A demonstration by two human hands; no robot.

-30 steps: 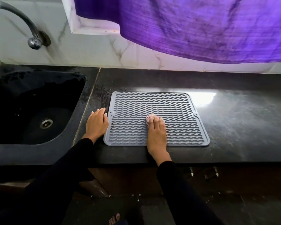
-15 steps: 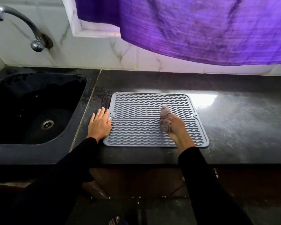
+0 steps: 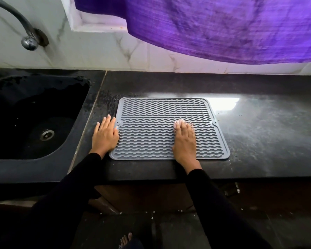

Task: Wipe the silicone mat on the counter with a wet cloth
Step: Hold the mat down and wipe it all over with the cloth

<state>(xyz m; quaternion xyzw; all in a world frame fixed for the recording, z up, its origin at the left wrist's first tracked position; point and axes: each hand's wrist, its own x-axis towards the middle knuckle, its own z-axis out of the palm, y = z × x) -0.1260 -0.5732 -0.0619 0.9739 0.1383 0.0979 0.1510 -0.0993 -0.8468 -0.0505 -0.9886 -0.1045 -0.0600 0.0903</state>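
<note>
A grey silicone mat (image 3: pixel 151 123) with wavy ridges lies flat on the dark counter (image 3: pixel 258 132), near its front edge. My right hand (image 3: pixel 184 141) presses flat on a small pale checked cloth (image 3: pixel 182 122) on the mat's right half; only the cloth's far edge shows past my fingertips. My left hand (image 3: pixel 105 134) rests flat on the counter against the mat's left edge, its thumb touching the rim.
A black sink (image 3: pixel 34 114) with a metal drain lies to the left, and a curved tap (image 3: pixel 28 40) sticks out of the tiled wall above it. A purple curtain (image 3: pixel 223 27) hangs over the back of the counter. Below the counter edge is the floor.
My right hand with the cloth has swept from the mat's centre toward the right and back nearer me. The left hand has stayed at the mat's left edge.
</note>
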